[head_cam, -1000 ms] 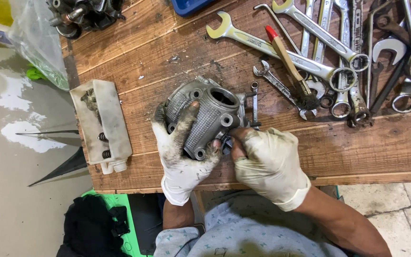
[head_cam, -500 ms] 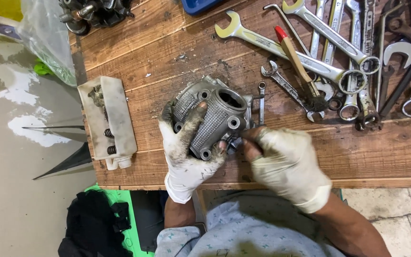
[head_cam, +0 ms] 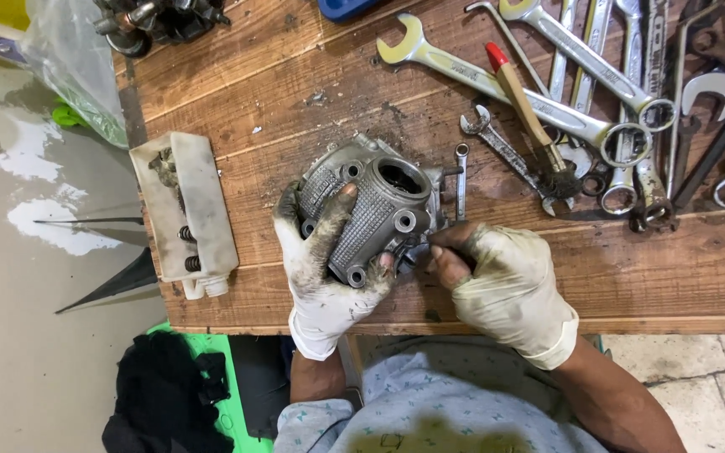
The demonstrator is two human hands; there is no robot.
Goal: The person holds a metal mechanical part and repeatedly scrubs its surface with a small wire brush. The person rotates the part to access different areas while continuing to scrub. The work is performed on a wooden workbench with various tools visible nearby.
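Observation:
A grey ribbed metal engine casting (head_cam: 377, 205) with a round bore stands on the wooden workbench (head_cam: 295, 101). My left hand (head_cam: 322, 268), in a dirty white glove, wraps around its left and lower side and grips it. My right hand (head_cam: 501, 285), also gloved, is at the casting's lower right edge, with its fingertips pinched on a small dark part pressed against the casting. That small part is mostly hidden by the fingers.
Several wrenches (head_cam: 497, 84) and a red-tipped wooden-handled brush (head_cam: 530, 117) lie at the back right. A small spanner (head_cam: 461, 176) lies beside the casting. A white tray with springs (head_cam: 185, 205) sits at the left edge; a plastic bag of parts (head_cam: 86, 50) is far left.
The view has shifted slightly. My right hand's fingertips have moved in closer against the casting's lower right edge. My left hand keeps its grip.

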